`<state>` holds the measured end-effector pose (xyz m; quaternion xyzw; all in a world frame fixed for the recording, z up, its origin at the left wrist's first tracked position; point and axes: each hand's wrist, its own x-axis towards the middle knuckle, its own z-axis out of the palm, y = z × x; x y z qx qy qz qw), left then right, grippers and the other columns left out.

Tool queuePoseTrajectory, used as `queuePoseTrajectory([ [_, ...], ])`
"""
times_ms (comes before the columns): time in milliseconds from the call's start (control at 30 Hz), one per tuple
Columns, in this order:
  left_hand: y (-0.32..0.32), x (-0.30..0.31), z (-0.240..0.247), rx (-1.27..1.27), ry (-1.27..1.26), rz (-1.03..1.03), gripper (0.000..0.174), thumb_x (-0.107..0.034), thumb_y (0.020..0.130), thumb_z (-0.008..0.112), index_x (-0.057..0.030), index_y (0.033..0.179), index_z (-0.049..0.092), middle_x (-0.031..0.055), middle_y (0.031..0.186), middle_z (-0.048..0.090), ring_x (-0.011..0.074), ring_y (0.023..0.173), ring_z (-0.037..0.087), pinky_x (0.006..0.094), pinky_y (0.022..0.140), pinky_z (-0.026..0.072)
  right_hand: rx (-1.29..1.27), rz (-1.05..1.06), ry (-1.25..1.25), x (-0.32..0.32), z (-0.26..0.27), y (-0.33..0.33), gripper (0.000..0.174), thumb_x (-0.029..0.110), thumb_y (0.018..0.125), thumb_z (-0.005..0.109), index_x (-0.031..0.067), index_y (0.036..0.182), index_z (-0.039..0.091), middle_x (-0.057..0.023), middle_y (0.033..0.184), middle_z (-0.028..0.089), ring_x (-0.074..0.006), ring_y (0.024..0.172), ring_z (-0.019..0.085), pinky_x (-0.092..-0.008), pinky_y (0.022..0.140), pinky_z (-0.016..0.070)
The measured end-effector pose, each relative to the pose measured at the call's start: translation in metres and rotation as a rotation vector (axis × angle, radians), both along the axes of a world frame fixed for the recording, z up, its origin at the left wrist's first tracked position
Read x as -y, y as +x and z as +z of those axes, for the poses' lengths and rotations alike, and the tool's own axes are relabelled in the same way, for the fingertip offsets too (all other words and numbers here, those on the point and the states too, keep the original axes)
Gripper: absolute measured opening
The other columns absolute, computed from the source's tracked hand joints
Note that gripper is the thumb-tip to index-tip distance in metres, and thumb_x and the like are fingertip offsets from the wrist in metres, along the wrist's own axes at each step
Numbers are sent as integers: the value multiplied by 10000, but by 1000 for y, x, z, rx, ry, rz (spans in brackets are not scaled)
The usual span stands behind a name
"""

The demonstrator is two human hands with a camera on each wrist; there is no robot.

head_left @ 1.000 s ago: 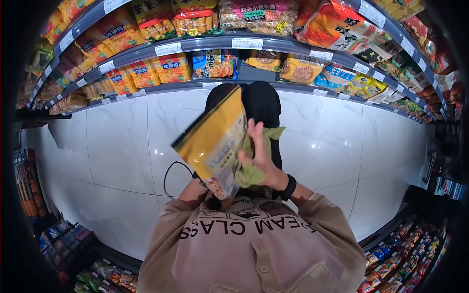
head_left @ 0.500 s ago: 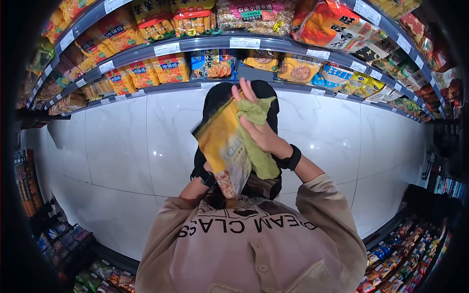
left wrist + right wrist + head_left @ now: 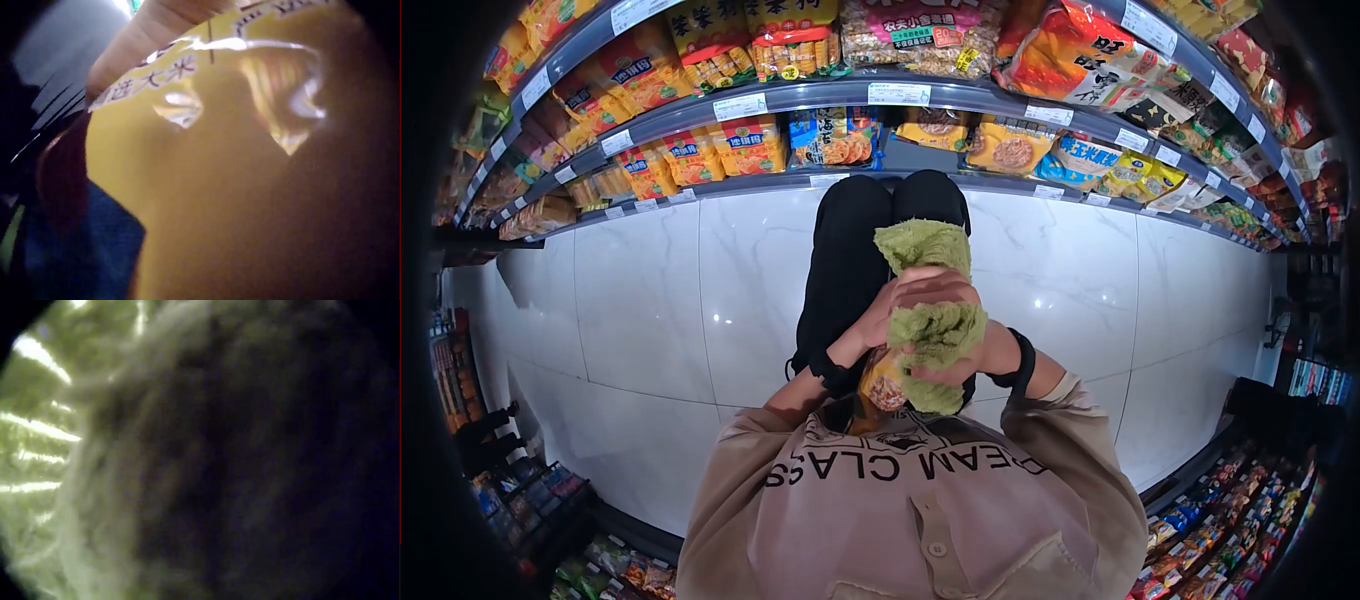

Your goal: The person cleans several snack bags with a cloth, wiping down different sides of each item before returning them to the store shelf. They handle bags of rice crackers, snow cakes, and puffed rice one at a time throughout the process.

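A yellow snack bag (image 3: 883, 385) is held close in front of my chest, and only its lower end shows under a green fluffy cloth (image 3: 925, 250). My left hand (image 3: 872, 325) grips the bag from the left side. My right hand (image 3: 935, 288), with a black wristband, curls round the cloth and presses it over the bag. The left wrist view is filled by the yellow bag (image 3: 206, 187) with printed characters. Green cloth (image 3: 81, 487) fills the right wrist view, the rest of it dark.
Curved shelves (image 3: 900, 92) with price tags carry many snack packets (image 3: 750, 140) above my hands. White marble tiles (image 3: 650, 300) lie below. My black-trousered knees (image 3: 850, 240) are behind the hands. More stocked shelves (image 3: 1230, 530) run along the lower right and lower left.
The bag has come down from a raised, tilted position to my chest. The right hand with the cloth has slid over the bag and closed round it, covering most of it.
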<state>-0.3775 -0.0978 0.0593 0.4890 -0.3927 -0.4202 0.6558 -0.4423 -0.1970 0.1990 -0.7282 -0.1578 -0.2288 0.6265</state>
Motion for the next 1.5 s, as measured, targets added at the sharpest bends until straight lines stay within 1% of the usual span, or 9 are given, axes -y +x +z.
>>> queuePoseTrajectory([
  [367, 9, -13, 6, 162, 373, 18, 326, -256, 900, 419, 23, 1035, 521, 169, 748, 580, 246, 703, 592, 347, 664, 446, -204, -108, -497, 45, -29, -2, 243, 221, 887, 491, 13, 865, 615, -92, 757, 594, -243, 691, 564, -317, 631, 426],
  [467, 13, -10, 17, 154, 462, -5, 317, -242, 915, 397, 33, 977, 540, 153, 722, 580, 195, 660, 578, 329, 633, 443, -806, -107, 188, 50, -50, -10, 292, 268, 846, 536, -9, 922, 593, -111, 857, 604, -271, 829, 538, -382, 785, 417],
  [767, 7, 13, 49, 49, 123, -48, 267, -155, 884, 424, 20, 1043, 548, 147, 905, 632, 134, 810, 588, 277, 733, 458, -275, 40, -434, 14, 43, -44, 218, 358, 740, 627, 155, 810, 668, -7, 936, 633, -195, 927, 529, -328, 832, 341],
  [967, 27, 20, 74, 317, 248, 171, 290, -259, 902, 481, 2, 777, 472, 182, 564, 436, 372, 526, 446, 349, 481, 366, -333, -583, -698, 31, 31, -45, 617, 543, 856, 422, 39, 1185, 555, -128, 1468, 113, -282, 1285, 268, -409, 1049, 151],
  [1033, 32, 20, 90, 491, 310, 314, 293, -278, 881, 517, -14, 760, 476, 165, 536, 452, 357, 510, 477, 368, 479, 372, -521, -347, 217, 27, 15, -31, 833, 691, 826, 257, 3, 1213, 519, -123, 1483, -58, -263, 1313, 238, -391, 1064, 179],
  [1167, 43, 18, 101, 764, 244, 509, 311, -303, 804, 615, -46, 717, 465, 110, 553, 483, 308, 526, 501, 378, 518, 372, -23, 392, 849, 51, -2, -48, 774, 619, 868, 305, -32, 1265, 439, -229, 1330, 381, -269, 1256, 351, -369, 1022, 292],
  [1233, 49, 17, 103, 914, 209, 572, 336, -334, 770, 648, -59, 710, 465, 89, 563, 476, 277, 532, 482, 363, 542, 361, -269, 135, 1038, 48, -2, -68, 602, 417, 916, 441, -15, 1320, 326, -221, 1122, 559, -266, 1137, 482, -358, 968, 357],
  [1300, 51, 20, 106, 952, 199, 595, 354, -351, 754, 663, -62, 707, 465, 79, 559, 474, 266, 530, 474, 355, 547, 355, -630, -522, 95, 49, -15, -79, 554, 229, 886, 556, 22, 1312, 269, -202, 1064, 571, -228, 1022, 555, -332, 873, 433],
  [1500, 46, 23, 109, 1065, 229, 602, 407, -405, 716, 693, -68, 722, 464, 60, 559, 485, 255, 515, 477, 336, 567, 356, -580, -636, 393, 36, 5, -51, 489, 44, 824, 611, 6, 1250, 373, -119, 979, 604, -123, 836, 580, -241, 705, 472],
])
